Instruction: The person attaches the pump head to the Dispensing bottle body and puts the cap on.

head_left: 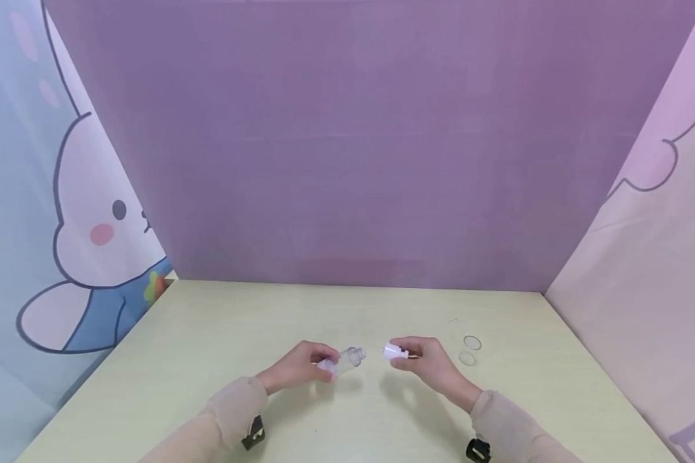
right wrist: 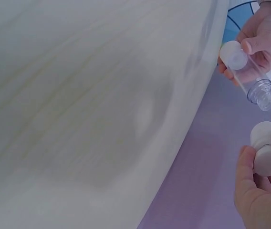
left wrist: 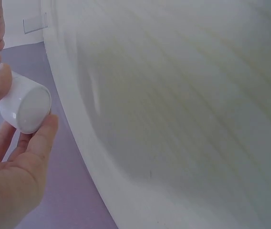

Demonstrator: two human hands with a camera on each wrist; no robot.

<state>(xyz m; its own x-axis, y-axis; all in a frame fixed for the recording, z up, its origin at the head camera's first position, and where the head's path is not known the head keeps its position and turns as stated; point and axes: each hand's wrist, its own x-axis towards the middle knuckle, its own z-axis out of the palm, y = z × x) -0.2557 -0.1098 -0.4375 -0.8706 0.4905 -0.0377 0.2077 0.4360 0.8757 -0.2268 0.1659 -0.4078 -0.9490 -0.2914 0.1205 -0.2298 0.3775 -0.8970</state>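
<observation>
My left hand point(head_left: 298, 366) grips a small clear bottle point(head_left: 347, 361) by its white base, with the narrow threaded neck pointing right. The round white bottom point(left wrist: 34, 109) faces the camera in the left wrist view. Across a short gap, my right hand point(head_left: 433, 366) pinches a white pump-like top point(head_left: 392, 351) between thumb and fingers. In the right wrist view this white piece point(right wrist: 267, 160) has two rounded parts, just apart from the bottle's neck point(right wrist: 264, 99). Both hands are raised over the table, casting shadows on it.
Two thin rings, one darker point(head_left: 472, 343) and one clear point(head_left: 466, 358), lie on the pale table point(head_left: 255, 315) to the right of my right hand. A purple panel point(head_left: 359, 161) stands behind the table. Printed cloths flank both sides, the left one with a cartoon rabbit point(head_left: 104, 193).
</observation>
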